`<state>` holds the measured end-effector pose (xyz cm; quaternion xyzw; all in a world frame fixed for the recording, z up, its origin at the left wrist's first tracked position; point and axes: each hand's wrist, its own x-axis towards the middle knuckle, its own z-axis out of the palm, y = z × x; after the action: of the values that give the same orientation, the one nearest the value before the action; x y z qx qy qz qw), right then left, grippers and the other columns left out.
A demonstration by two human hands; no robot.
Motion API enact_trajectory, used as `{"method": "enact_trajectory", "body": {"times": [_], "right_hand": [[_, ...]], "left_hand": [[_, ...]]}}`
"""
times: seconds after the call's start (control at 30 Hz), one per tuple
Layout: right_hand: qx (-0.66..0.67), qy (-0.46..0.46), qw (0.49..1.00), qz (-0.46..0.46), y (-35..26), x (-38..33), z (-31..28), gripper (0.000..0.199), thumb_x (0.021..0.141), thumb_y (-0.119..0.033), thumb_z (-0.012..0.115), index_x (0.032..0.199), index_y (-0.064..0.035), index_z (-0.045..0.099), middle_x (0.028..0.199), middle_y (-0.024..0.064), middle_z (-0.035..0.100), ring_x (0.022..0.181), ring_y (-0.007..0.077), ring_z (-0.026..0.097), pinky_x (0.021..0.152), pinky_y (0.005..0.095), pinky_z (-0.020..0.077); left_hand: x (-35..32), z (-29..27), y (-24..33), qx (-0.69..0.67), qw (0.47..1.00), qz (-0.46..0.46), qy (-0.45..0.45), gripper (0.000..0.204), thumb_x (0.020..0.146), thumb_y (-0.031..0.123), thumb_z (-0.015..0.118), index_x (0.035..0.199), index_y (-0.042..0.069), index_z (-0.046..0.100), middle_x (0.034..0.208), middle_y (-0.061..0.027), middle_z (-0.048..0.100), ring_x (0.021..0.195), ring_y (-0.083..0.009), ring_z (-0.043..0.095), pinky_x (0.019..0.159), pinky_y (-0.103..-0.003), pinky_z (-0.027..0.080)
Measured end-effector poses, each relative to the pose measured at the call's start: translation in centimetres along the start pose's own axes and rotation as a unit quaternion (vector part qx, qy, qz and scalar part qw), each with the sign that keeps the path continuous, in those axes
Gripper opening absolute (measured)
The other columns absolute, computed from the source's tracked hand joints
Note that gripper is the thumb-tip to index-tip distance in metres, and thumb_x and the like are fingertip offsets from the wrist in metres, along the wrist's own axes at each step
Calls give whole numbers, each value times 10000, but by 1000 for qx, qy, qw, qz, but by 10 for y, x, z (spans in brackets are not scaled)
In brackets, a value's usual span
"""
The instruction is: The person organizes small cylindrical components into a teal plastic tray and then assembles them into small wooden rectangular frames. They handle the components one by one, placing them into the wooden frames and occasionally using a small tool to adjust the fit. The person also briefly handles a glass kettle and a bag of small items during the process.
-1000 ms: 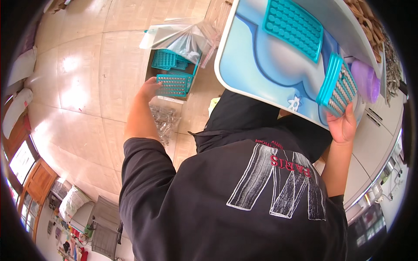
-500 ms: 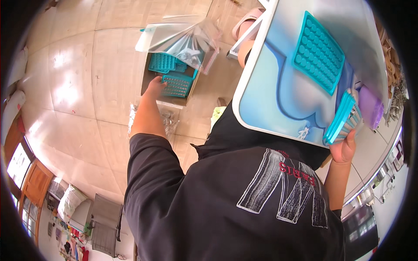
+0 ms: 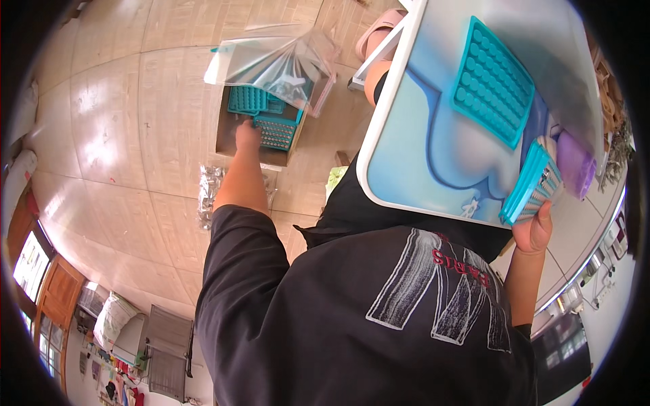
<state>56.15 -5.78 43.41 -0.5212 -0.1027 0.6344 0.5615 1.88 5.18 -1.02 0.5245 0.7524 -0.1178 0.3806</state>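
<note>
At the left, my left hand (image 3: 248, 137) reaches down into an open box (image 3: 225, 139) on the floor. Its fingers close on the left edge of a teal tray (image 3: 276, 132) with rows of small silvery pieces; the fingertips are partly hidden. Further back in the box lie other teal trays (image 3: 248, 99). At the right, my right hand (image 3: 534, 230) grips the near end of a teal stack of trays (image 3: 527, 186), with rows of pale, silvery pieces along its side. The stack stands tilted at the table's edge.
A teal tray with round cups (image 3: 493, 82) lies on the blue-patterned table (image 3: 413, 162); a purple pouch (image 3: 575, 164) lies by the stack. Clear plastic film (image 3: 264, 59) drapes over the box's far side. A crinkled clear bag (image 3: 211, 196) lies on the floor near the box.
My left hand has moved slightly right and deeper into the box, and the teal tray there has shifted a little. My right hand and its stack stay nearly still.
</note>
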Motion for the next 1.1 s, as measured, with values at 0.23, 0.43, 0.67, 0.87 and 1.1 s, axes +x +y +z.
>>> {"method": "enact_trajectory", "body": {"times": [0.23, 0.43, 0.67, 0.87, 1.1], "right_hand": [[6, -27, 1000, -1, 2, 3, 7, 551, 906, -263, 565, 1360, -38, 349, 1347, 108, 467, 1233, 271, 457, 1028, 473, 368], [0, -42, 999, -5, 3, 4, 6, 560, 901, -269, 573, 1360, -40, 347, 1353, 109, 459, 1235, 272, 454, 1029, 471, 366], [27, -55, 998, -19, 9, 7, 13, 489, 924, -254, 535, 1336, -37, 385, 1341, 122, 472, 1233, 269, 457, 1029, 441, 371], [76, -8, 996, -35, 9, 7, 23, 405, 913, -164, 553, 1288, -78, 427, 1269, 102, 530, 1140, 231, 541, 953, 387, 450], [45, 2, 997, -60, 9, -1, 22, 363, 886, -168, 605, 1205, -63, 470, 1131, 69, 591, 1007, 181, 600, 855, 324, 497]], "left_hand": [[-26, -12, 32, 45, 998, -43, 32, 480, 824, 188, 572, 1289, 164, 456, 1161, -187, 557, 1075, -366, 553, 889, -456, 463], [-20, -11, 26, 50, 998, -18, -18, 526, 827, 134, 533, 1336, 138, 398, 1212, -201, 540, 1105, -357, 542, 916, -434, 451], [-49, -48, 50, -8, 997, -14, 81, 501, 783, 108, 557, 1266, 18, 460, 1136, -211, 595, 1081, -339, 565, 910, -410, 451], [-165, -160, 176, -459, 785, 162, 382, 344, 848, 57, 534, 1173, -50, 512, 1080, -146, 583, 974, -250, 574, 855, -341, 465], [-316, -208, 311, -357, 735, 532, 220, 188, 848, 32, 604, 1033, 27, 631, 933, -70, 635, 724, -141, 569, 710, -256, 470]]}}
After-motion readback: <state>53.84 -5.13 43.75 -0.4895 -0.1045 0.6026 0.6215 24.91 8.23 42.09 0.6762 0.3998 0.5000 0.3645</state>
